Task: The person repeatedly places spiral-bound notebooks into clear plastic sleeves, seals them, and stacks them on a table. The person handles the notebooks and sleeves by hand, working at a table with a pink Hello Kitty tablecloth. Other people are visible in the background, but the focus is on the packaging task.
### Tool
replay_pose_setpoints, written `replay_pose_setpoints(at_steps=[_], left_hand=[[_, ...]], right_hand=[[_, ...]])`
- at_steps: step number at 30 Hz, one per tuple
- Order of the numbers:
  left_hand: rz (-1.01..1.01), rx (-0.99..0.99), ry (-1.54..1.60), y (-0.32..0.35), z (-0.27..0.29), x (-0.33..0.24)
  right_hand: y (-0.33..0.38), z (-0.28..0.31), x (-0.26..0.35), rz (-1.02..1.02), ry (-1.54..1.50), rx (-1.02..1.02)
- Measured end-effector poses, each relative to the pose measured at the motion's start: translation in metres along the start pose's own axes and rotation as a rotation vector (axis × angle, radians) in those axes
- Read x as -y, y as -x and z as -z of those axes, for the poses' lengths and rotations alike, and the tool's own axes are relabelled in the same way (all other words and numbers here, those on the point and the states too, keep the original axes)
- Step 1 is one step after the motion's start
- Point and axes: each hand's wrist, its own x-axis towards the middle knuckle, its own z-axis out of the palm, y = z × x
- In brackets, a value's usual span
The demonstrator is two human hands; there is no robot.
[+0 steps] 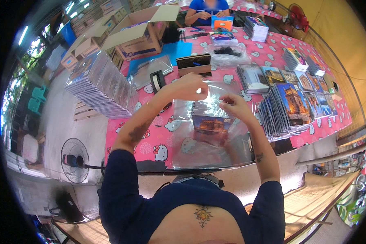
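Note:
On the pink patterned table in front of me lies a spiral-bound notebook with a castle picture on its cover. Clear plastic film lies around and under it, with bright glare near its top. My left hand hangs over the far side of the film, fingers curled in a pinch. Just right of the notebook's top, my right hand also pinches, its fingertips pointing toward the left hand. Anything thin between the fingers is lost in glare. A black tape dispenser stands by my left wrist.
Tall stacks of wrapped notebooks rise at the left. Piled notebooks and flat picture-covered ones fill the right. A cardboard box, a dark open box and a seated person are farther back.

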Motion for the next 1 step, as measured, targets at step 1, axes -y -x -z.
replay_pose_setpoints(at_steps=[1], left_hand=[[0.087, 0.233, 0.076, -0.0257, 0.0171, -0.0156]], right_hand=[[0.0008, -0.0002, -0.001, -0.005, 0.015, -0.021]])
